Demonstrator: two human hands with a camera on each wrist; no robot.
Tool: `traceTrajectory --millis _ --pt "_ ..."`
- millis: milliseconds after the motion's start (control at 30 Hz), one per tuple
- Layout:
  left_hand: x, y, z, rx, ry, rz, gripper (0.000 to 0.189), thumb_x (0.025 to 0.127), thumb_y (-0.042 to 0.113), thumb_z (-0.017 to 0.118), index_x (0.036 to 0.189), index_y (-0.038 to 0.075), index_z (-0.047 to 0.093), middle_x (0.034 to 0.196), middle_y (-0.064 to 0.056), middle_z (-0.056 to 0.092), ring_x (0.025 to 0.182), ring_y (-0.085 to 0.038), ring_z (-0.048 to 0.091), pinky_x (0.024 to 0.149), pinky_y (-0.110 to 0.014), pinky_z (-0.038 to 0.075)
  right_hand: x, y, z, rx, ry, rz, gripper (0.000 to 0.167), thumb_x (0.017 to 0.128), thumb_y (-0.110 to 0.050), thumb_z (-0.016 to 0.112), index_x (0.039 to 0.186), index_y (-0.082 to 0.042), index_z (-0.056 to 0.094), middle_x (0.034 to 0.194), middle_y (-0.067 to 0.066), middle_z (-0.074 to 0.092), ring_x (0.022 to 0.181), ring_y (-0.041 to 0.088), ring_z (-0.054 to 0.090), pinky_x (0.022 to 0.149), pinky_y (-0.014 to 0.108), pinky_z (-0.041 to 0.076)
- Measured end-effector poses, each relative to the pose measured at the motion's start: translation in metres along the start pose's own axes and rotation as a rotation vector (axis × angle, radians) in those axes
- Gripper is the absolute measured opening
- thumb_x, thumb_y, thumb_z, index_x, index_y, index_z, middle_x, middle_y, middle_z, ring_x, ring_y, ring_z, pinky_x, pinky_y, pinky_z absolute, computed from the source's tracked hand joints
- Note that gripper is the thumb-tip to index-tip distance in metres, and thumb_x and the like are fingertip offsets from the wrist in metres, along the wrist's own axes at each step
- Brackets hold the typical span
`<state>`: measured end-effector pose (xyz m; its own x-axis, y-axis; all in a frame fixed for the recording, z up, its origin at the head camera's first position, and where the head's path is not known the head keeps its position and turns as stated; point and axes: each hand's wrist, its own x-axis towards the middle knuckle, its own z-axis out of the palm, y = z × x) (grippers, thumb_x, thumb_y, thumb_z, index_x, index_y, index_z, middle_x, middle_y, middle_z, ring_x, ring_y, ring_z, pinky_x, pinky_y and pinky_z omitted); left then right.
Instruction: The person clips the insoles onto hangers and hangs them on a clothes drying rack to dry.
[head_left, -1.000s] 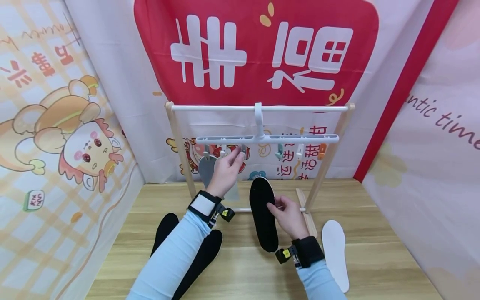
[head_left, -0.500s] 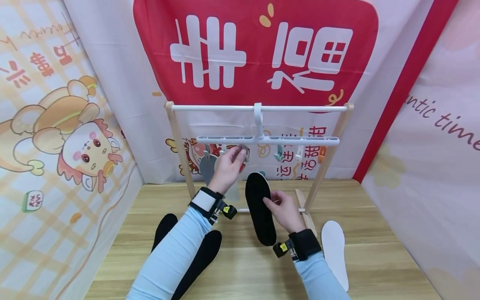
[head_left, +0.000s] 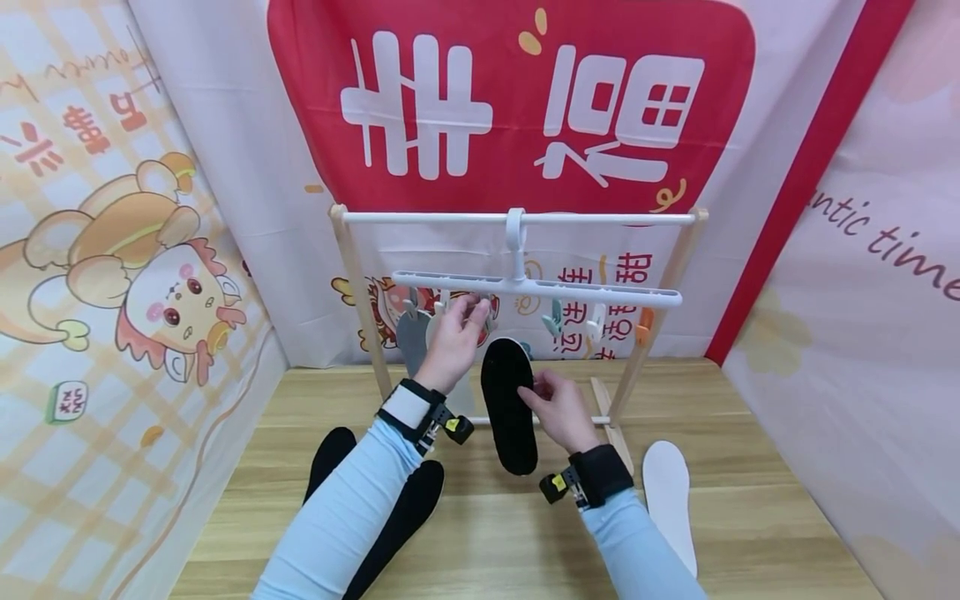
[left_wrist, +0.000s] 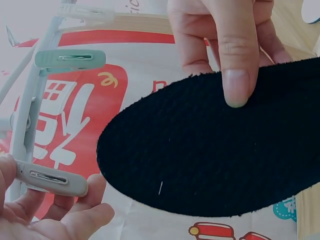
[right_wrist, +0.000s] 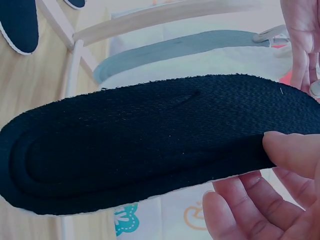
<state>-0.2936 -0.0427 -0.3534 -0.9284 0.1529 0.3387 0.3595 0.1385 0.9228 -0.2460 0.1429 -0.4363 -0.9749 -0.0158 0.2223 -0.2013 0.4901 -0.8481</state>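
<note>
My right hand (head_left: 562,412) pinches a black insole (head_left: 507,408) by its side edge, thumb on its dark face, and holds it upright off the table. My left hand (head_left: 453,342) grips a grey clip (left_wrist: 52,180) on the white hanger (head_left: 600,293). In the left wrist view the insole's rounded end is close to that clip, apart from it as far as I can see. A grey insole (head_left: 411,337) hangs from a clip at the hanger's left end. Beside it hangs a pale insole (head_left: 463,396), partly hidden by my left hand.
Green (head_left: 553,318), white (head_left: 596,322) and orange (head_left: 644,326) clips hang on the hanger's right half. The hanger hooks over the rack's white top bar (head_left: 615,219). Two black insoles (head_left: 408,508) lie under my left forearm, and a white insole (head_left: 667,500) lies at right.
My right hand has carried the black insole leftward and slightly up, closer to my left hand. The hanger's right end has swung a little lower in view. My left hand keeps its hold.
</note>
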Motion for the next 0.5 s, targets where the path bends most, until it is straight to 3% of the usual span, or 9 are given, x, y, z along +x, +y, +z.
traceTrajectory --millis 200,500 --pt "-0.0001 -0.0005 0.0003 -0.027 0.024 0.019 0.034 0.106 0.029 0.047 0.124 0.0 0.055 0.115 -0.022 0.062 0.103 -0.032 0.064 0.088 -0.039 0.046 0.005 -0.0017 0.0045 -0.004 -0.001 -0.018 0.012 0.093 -0.017 0.071 0.099 -0.006 0.069 0.086 0.003 0.068 0.079 0.017 0.062 0.076 0.037 0.051" --pt "-0.0029 0.0007 -0.0001 -0.056 0.039 0.015 0.037 0.106 0.03 0.046 0.125 -0.002 0.053 0.11 -0.015 0.061 0.107 -0.036 0.06 0.093 -0.045 0.046 0.0092 -0.0034 0.0087 -0.019 0.019 -0.043 0.012 0.092 -0.016 0.072 0.099 -0.007 0.071 0.084 0.002 0.069 0.078 0.016 0.063 0.075 0.036 0.051"
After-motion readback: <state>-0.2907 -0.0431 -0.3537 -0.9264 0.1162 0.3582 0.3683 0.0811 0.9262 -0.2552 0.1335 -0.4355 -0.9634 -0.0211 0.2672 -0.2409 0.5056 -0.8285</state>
